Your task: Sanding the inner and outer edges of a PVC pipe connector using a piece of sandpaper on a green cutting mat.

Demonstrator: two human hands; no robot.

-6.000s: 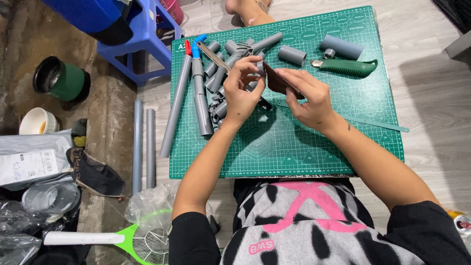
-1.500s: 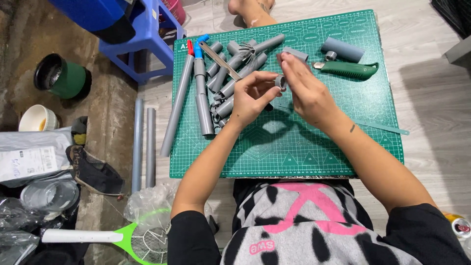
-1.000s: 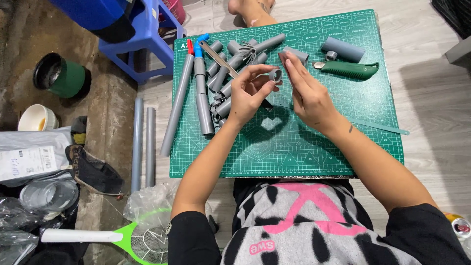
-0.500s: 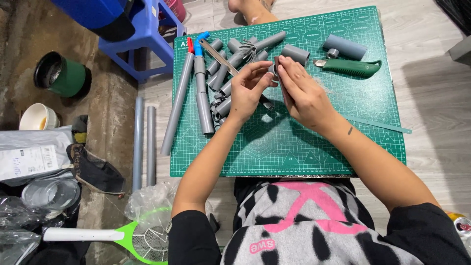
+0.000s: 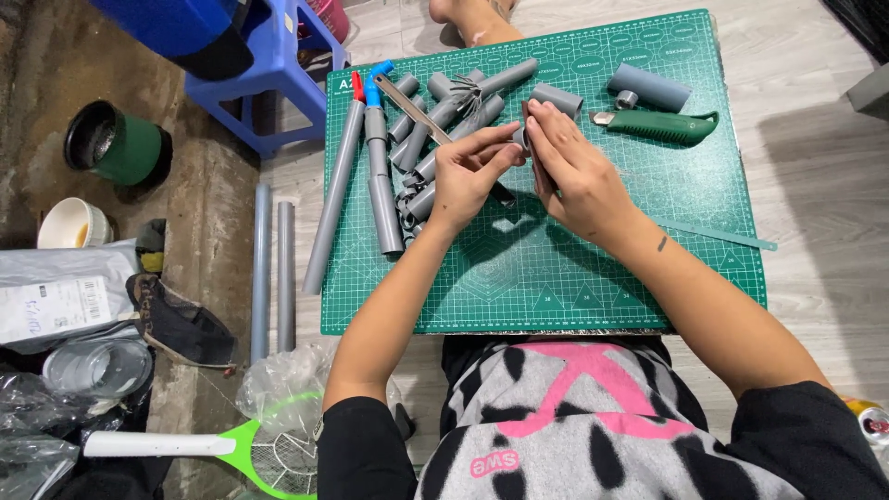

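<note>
We look down on our two hands meeting over the green gridded cutting mat (image 5: 574,278), which lies on the floor. Our left hand (image 5: 468,176) pinches a short grey plastic pipe piece (image 5: 519,137) between thumb and fingertips, fingers drawn narrow around it. Our right hand (image 5: 579,171) closes on the same piece from three o'clock and presses a thin dark strip (image 5: 540,176) against it; what that strip is, we cannot tell. So both hands hold, neither lies open.

The pipe piece sits above the mat's upper middle, just off the pile of grey pipe offcuts (image 5: 444,130) at ten o'clock. A long grey pipe with a red cap (image 5: 335,194) and a jointed one with a blue elbow (image 5: 378,157) lie at nine o'clock. At one o'clock rests the green-handled utility knife (image 5: 665,125), with a stubby grey tube (image 5: 648,88) beyond it.

We judge the piece light, stiff and smooth, likely to roll or slip. It is best taken across its round wall, fingertips opposite the thumb, clear of the cut ends.
</note>
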